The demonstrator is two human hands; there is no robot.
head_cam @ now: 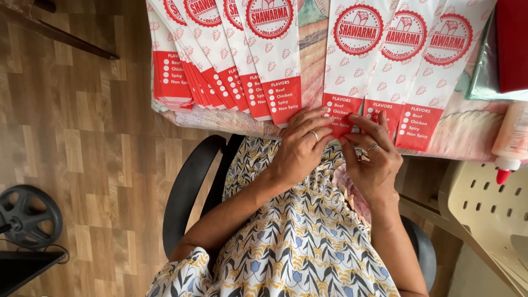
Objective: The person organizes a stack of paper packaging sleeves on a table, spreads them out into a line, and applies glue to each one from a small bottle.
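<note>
We look down at our two hands, which meet at the near edge of the table [473, 129]. Our left hand [300, 148] lies with curved fingers on the red lower end of a long white and red paper sleeve [352, 66], and a ring is on one finger. Our right hand [374, 159] is just beside it, the fingertips pressing on the same red end from the right side; both hands pinch or press this end, but we cannot tell if the fingers are closed fully around the paper. The sleeve lies flat on the table, its lower end hanging a little over the edge above our lap. To the right of it two more sleeves [426, 71] lie partly overlapped. To the left a fanned row of the same sleeves [220, 60] covers the table. At the far right a glue bottle with red tip [509, 143] lies near a beige plastic chair [489, 214].
</note>
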